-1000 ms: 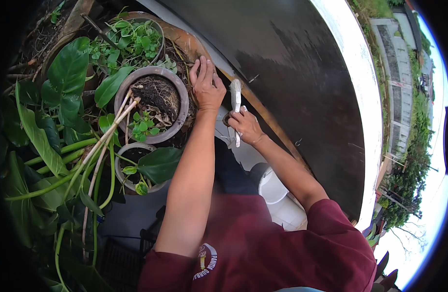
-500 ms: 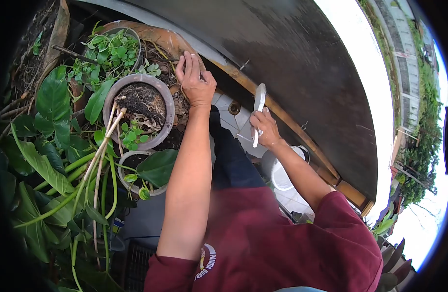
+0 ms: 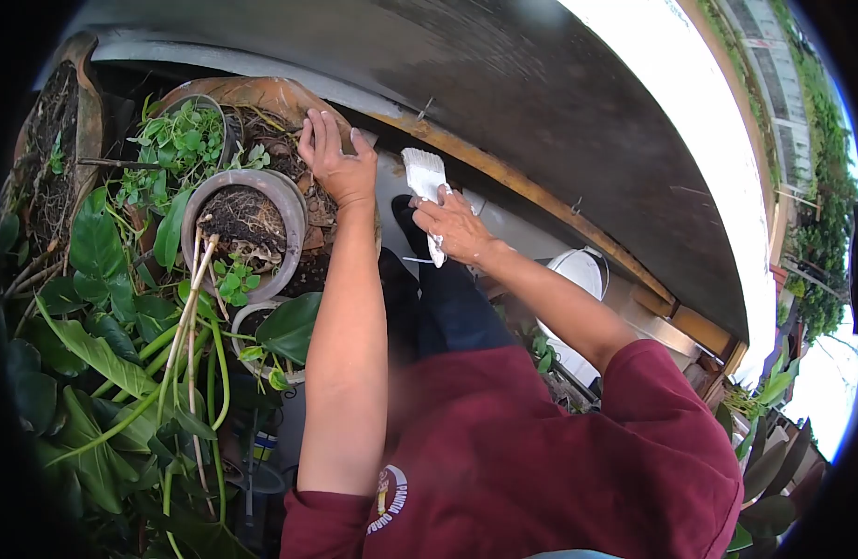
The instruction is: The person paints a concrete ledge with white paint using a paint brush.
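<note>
My left hand (image 3: 340, 168) rests at the rim of a large clay pot (image 3: 284, 96), fingers stretched out and thumb apart. In my right hand (image 3: 457, 228) is a paintbrush (image 3: 423, 173), its bristles pointing up and away from me. White paint marks the brush and my right fingers. Just beyond the brush runs a yellowish wooden strip (image 3: 503, 172) along the base of a dark wall (image 3: 578, 130). Inside the large pot, left of my left forearm, stands a smaller round pot (image 3: 294, 210) with soil and roots.
A white bucket (image 3: 578, 273) with a wire handle stands beyond my right forearm. Leafy green plants (image 3: 102, 279) crowd the left side. Another pot (image 3: 247, 321) sits near my left forearm. Small metal hooks stick out near the wooden strip.
My right hand has moved left with the paintbrush, closer to my left hand, and the brush has turned to show its broad face. My left hand stays at the pot rim, and the view has shifted.
</note>
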Action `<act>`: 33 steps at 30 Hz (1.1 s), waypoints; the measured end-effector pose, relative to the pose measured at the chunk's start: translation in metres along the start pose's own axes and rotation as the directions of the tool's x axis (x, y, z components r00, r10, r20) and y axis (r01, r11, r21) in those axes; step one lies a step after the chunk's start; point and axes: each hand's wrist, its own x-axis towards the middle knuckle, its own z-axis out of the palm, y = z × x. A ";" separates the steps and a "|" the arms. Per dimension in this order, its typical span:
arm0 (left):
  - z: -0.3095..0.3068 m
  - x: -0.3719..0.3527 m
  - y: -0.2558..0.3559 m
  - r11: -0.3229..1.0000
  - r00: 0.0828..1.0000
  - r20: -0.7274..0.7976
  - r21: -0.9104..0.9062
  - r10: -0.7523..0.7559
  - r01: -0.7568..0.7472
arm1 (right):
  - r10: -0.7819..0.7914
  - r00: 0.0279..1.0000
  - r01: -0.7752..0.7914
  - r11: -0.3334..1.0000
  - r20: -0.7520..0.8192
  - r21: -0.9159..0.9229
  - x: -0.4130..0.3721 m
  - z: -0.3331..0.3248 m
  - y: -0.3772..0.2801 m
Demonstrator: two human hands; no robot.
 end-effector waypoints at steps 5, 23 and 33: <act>0.000 0.000 0.000 1.000 1.000 -0.001 0.002 0.008 -0.008 | 0.038 0.996 -0.038 0.999 -0.082 0.005 0.039 0.004 0.004; -0.002 0.002 0.004 1.000 1.000 0.000 0.023 0.015 -0.015 | 0.363 0.927 -0.372 0.923 0.100 0.096 -0.045 -0.021 0.037; -0.003 0.000 0.004 1.000 1.000 0.019 -0.007 0.008 -0.008 | -0.038 0.999 0.043 0.988 -0.038 0.147 0.093 -0.024 0.034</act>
